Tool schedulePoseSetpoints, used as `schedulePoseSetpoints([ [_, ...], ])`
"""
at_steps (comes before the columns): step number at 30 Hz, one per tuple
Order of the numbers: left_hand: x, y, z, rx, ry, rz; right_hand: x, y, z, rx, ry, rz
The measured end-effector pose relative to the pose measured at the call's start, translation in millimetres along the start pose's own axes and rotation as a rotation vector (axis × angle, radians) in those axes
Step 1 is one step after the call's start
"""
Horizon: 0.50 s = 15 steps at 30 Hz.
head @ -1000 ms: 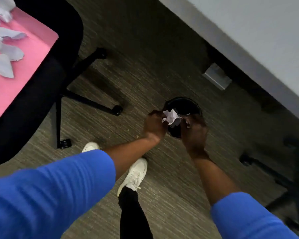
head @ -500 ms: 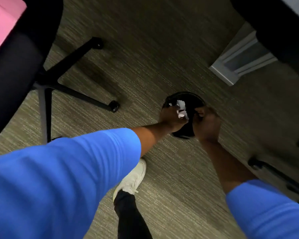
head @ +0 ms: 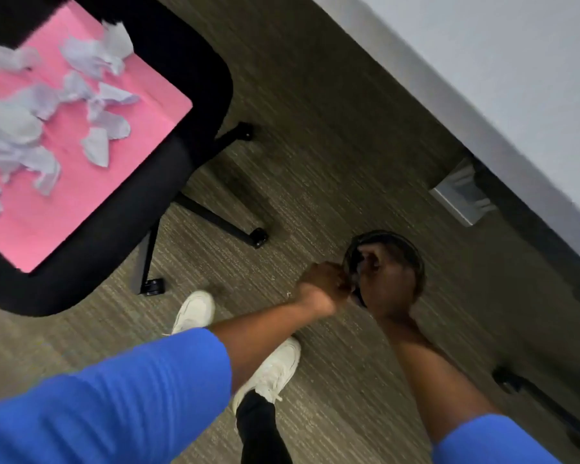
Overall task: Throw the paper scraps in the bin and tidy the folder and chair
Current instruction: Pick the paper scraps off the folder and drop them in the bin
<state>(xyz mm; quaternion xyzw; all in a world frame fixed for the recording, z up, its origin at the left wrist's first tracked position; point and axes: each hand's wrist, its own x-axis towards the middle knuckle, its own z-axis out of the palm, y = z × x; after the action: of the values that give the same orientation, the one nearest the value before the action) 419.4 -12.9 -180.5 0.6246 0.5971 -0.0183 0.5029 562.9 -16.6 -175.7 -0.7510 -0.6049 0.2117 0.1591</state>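
Observation:
A small round black bin point(head: 413, 251) stands on the carpet near the desk. My right hand point(head: 384, 276) is over its mouth with the fingers curled down into it. My left hand point(head: 323, 286) is a closed fist at the bin's left rim, touching the right hand. No paper shows in either hand. At upper left, a pink folder point(head: 124, 182) lies on the seat of a black office chair point(head: 191, 159). Several torn white paper scraps point(head: 96, 147) are scattered over the folder.
A grey desk point(head: 482, 61) runs along the upper right, with its metal foot point(head: 462, 200) just behind the bin. The chair's wheeled legs point(head: 258, 236) spread left of the bin. Another chair's base point(head: 516, 383) sits at right. My white shoes point(head: 272, 370) stand below the hands.
The crumpled scrap held between my hands over the bin is no longer visible. The view has swung back left, bringing the folder and its scraps into sight again.

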Motion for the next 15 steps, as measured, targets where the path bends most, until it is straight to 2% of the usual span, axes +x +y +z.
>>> schedulePoseSetpoints([
  [2, -22, -14, -22, -0.058, 0.072, -0.026, 3, -38, 2, 0.056, -0.033, -0.053],
  [5, -56, -28, -61, -0.175, 0.216, -0.146, 11, -93, 5, 0.1, -0.095, -0.03],
  [9, -101, -54, -122, -0.258, 0.426, -0.184, 19, -174, 4, 0.243, -0.169, -0.138],
  [13, -139, -83, -185, -0.144, 0.772, -0.195, 31, -246, 7, 0.193, -0.144, -0.337],
  [15, -153, -99, -220, -0.086, 0.953, -0.223, 38, -278, 13, 0.191, -0.185, -0.391],
])
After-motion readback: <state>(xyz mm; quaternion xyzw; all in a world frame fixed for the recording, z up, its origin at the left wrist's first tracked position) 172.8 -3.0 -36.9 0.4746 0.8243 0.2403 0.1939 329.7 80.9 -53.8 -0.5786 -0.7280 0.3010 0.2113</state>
